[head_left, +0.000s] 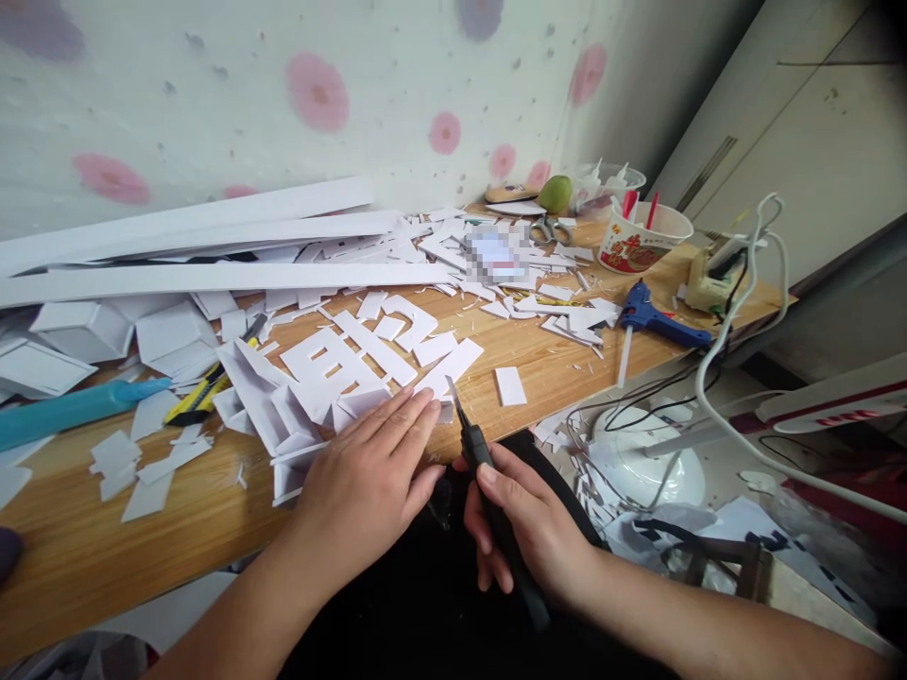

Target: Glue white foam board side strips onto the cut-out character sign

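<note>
My left hand (368, 472) lies flat with fingers stretched out, pressing a white foam-board cut-out (333, 378) down at the front edge of the wooden table (177, 529). My right hand (528, 529) is wrapped round a black utility knife (482, 463). Its thin blade points up and touches a small white piece just beside my left fingertips. The white cut-out shapes spread out in front of my left hand.
Long white strips (213, 250) and scraps cover the back of the table. A yellow cutter (202, 397), a blue tube (71, 411), a blue glue gun (656, 321), scissors (553, 229), a paper cup (641, 236) and cables (729, 331) lie around. A white fan base (648, 463) sits on the floor.
</note>
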